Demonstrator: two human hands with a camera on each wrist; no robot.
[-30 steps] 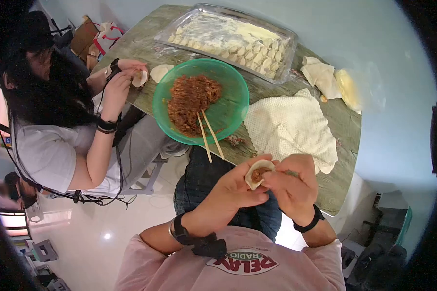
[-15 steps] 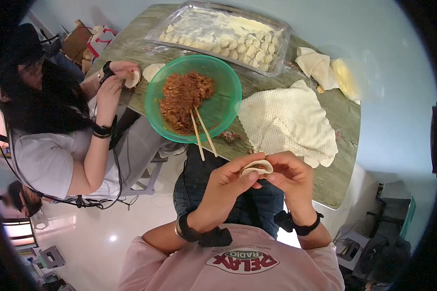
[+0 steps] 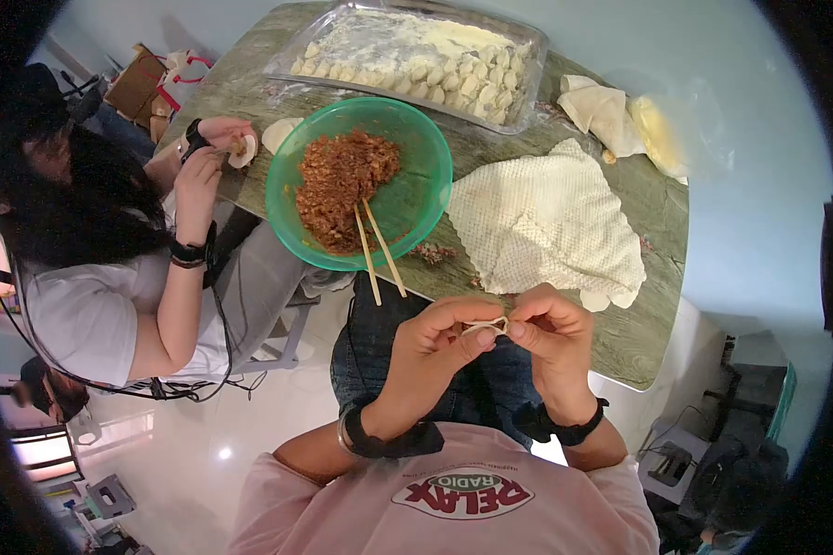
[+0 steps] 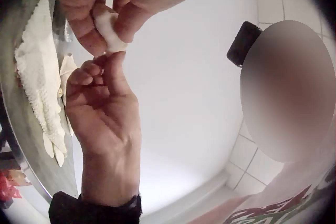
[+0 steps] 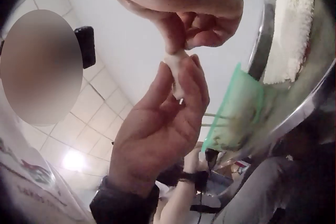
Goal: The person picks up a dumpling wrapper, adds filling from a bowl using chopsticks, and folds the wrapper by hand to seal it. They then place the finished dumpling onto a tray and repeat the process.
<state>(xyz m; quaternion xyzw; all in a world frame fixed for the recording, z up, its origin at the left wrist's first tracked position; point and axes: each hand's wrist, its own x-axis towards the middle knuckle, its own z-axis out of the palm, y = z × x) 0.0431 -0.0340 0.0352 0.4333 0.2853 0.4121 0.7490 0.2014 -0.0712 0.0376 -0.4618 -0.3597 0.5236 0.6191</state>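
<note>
Over my lap, just off the table edge, both hands hold a dumpling point(image 3: 484, 326) folded nearly flat, with a narrow gap along its top. My left hand point(image 3: 430, 351) grips its left side between thumb and fingers. At the right end, the thumb and forefinger of my right hand point(image 3: 557, 344) pinch the dough edge. The left wrist view shows the white dumpling point(image 4: 109, 30) with the fingertips of both hands meeting at one end. In the right wrist view the left fingers wrap the dumpling point(image 5: 180, 74), covering much of it.
A green bowl point(image 3: 426, 194) of meat filling point(image 3: 342, 180) holds two chopsticks point(image 3: 368, 254). Behind it stands a tray point(image 3: 539, 57) with floured dumplings. A white cloth point(image 3: 546, 222) lies at right, round wrappers point(image 3: 606, 300) peeking from under it. At left another person point(image 3: 93, 305) holds a wrapper point(image 3: 242, 151).
The open wrapper with filling showing has been folded over into a half-round, and its opening has narrowed. My right fingers moved from its face to its right end.
</note>
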